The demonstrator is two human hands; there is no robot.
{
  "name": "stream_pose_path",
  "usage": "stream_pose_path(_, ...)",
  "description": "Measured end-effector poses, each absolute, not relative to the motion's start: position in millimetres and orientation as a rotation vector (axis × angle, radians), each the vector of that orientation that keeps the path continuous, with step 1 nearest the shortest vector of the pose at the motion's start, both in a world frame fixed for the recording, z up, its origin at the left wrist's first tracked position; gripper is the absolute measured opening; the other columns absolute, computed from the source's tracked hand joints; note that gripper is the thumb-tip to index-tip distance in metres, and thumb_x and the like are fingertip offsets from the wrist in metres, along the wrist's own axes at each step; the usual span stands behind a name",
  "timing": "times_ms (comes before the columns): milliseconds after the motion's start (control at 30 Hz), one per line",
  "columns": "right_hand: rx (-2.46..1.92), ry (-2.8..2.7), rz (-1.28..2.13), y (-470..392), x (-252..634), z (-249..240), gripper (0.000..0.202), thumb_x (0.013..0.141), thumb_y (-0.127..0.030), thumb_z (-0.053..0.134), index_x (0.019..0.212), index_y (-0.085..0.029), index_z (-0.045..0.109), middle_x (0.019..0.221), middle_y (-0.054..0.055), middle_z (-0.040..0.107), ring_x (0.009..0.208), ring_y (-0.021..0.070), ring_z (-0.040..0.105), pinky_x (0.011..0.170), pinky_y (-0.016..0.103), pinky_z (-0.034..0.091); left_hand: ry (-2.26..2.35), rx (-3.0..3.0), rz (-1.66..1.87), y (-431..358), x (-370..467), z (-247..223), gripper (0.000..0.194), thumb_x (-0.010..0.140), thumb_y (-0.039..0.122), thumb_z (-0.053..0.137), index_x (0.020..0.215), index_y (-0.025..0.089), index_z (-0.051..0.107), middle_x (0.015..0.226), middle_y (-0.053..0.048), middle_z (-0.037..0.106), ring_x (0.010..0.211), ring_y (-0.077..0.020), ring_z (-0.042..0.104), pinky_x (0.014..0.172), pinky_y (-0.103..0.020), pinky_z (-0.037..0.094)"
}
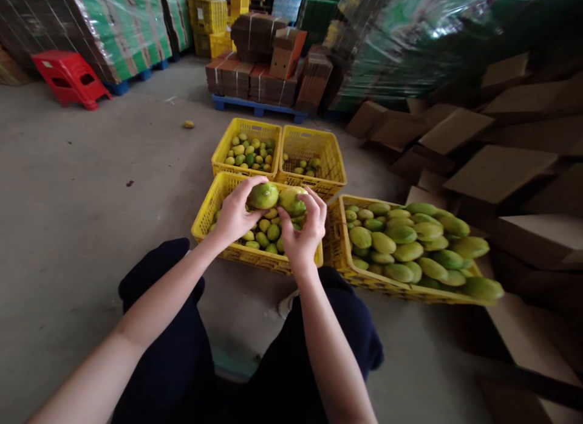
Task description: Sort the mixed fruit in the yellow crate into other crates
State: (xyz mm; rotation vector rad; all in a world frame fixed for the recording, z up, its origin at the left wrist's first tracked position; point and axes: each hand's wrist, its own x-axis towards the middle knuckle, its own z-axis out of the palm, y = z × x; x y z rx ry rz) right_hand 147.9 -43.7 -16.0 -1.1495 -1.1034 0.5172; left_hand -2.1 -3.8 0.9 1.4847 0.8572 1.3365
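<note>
My left hand (237, 212) is closed round a green fruit (264, 195). Beside it, my right hand (304, 229) grips a yellow-green fruit (292, 200). Both fruits are held close together above a yellow crate (259, 262) with several green and yellow fruits in it. Two more yellow crates stand just behind, the left one (220, 146) with several small fruits, the right one (336, 158) with a few at its bottom. At the right, a yellow crate (337, 245) is heaped with larger green fruits (407, 251).
A red stool (70, 78) stands at the far left. One fruit (188, 124) lies on the floor. Cardboard stacks sit on a blue pallet (258, 108) behind the crates. Brown boxes (501, 172) are piled at the right. My knees flank the near crate.
</note>
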Motion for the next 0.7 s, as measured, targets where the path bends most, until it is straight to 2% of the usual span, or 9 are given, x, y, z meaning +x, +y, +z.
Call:
stream_pose_path(133, -1.108, -1.010, 0.623, -44, 148, -19, 0.038, 0.079, -0.033, 0.078, 0.115, -0.035, 0.066, 0.143, 0.005, 0.058, 0.151, 0.0309, 0.037, 0.125, 0.061, 0.029, 0.837, 1.341, 1.319, 1, -1, 0, 0.059, 0.059, 0.011, 0.088, 0.111, 0.027, 0.067, 0.135, -0.006, 0.063, 0.125, -0.0275, 0.060, 0.098, -0.034, 0.056)
stream_pose_path(200, -1.089, -0.972, 0.644, -45, 147, -20, 0.041, 0.079, -0.033, 0.078, 0.118, -0.035, 0.066, 0.144, 0.005, 0.058, 0.152, 0.0297, 0.036, 0.126, 0.058, 0.030, 0.799, 1.223, 1.317, 5, -2, 0, 0.064, 0.052, 0.007, 0.090, 0.109, 0.027, 0.067, 0.132, -0.005, 0.063, 0.121, -0.0266, 0.062, 0.091, -0.030, 0.057)
stream_pose_path(267, -1.069, -0.938, 0.652, -45, 147, -18, 0.044, 0.078, -0.033, 0.079, 0.120, -0.034, 0.066, 0.144, 0.005, 0.059, 0.148, 0.0289, 0.042, 0.123, 0.055, 0.036, 0.758, 1.075, 1.291, 8, -3, -1, 0.066, 0.050, 0.004, 0.089, 0.108, 0.026, 0.068, 0.127, -0.004, 0.065, 0.117, -0.0258, 0.064, 0.092, -0.031, 0.057)
stream_pose_path(367, -1.043, -0.862, 0.663, -43, 147, -14, 0.048, 0.077, -0.034, 0.080, 0.123, -0.033, 0.065, 0.134, 0.004, 0.065, 0.129, 0.0259, 0.060, 0.111, 0.048, 0.050, 0.679, 0.850, 1.149, 13, -7, -2, 0.057, 0.057, 0.006, 0.083, 0.108, 0.024, 0.067, 0.116, -0.004, 0.070, 0.109, -0.0268, 0.069, 0.097, -0.043, 0.057)
stream_pose_path(467, -1.013, -0.705, 0.767, -36, 151, -13, 0.045, 0.075, -0.040, 0.080, 0.117, -0.030, 0.067, 0.115, 0.002, 0.070, 0.107, 0.0220, 0.068, 0.095, 0.041, 0.059, 0.571, 0.654, 1.006, 18, -11, -4, 0.043, 0.071, 0.021, 0.074, 0.113, 0.020, 0.065, 0.107, -0.007, 0.074, 0.104, -0.0294, 0.072, 0.098, -0.051, 0.057)
stream_pose_path(533, -0.962, -0.551, 0.898, -30, 154, -16, 0.038, 0.075, -0.043, 0.078, 0.108, -0.027, 0.068, 0.105, 0.000, 0.070, 0.096, 0.0193, 0.068, 0.086, 0.037, 0.060, 0.528, 0.553, 0.952, 21, -11, -6, 0.040, 0.079, 0.033, 0.069, 0.116, 0.017, 0.064, 0.101, -0.010, 0.076, 0.097, -0.0291, 0.074, 0.089, -0.045, 0.061)
stream_pose_path(600, -0.904, -0.403, 1.045, -25, 156, -20, 0.033, 0.074, -0.043, 0.076, 0.100, -0.025, 0.067, 0.098, -0.001, 0.070, 0.086, 0.0169, 0.067, 0.081, 0.035, 0.061, 0.522, 0.475, 0.918, 22, -9, -9, 0.041, 0.082, 0.041, 0.067, 0.113, 0.015, 0.065, 0.093, -0.010, 0.076, 0.086, -0.0261, 0.076, 0.073, -0.034, 0.062)
stream_pose_path(700, -0.844, -0.314, 1.187, -22, 157, -22, 0.027, 0.074, -0.039, 0.075, 0.094, -0.024, 0.065, 0.093, -0.003, 0.069, 0.079, 0.0154, 0.066, 0.077, 0.035, 0.061, 0.530, 0.362, 0.893, 22, -4, -9, 0.040, 0.085, 0.048, 0.064, 0.106, 0.014, 0.068, 0.083, -0.008, 0.074, 0.071, -0.0205, 0.074, 0.053, -0.025, 0.056)
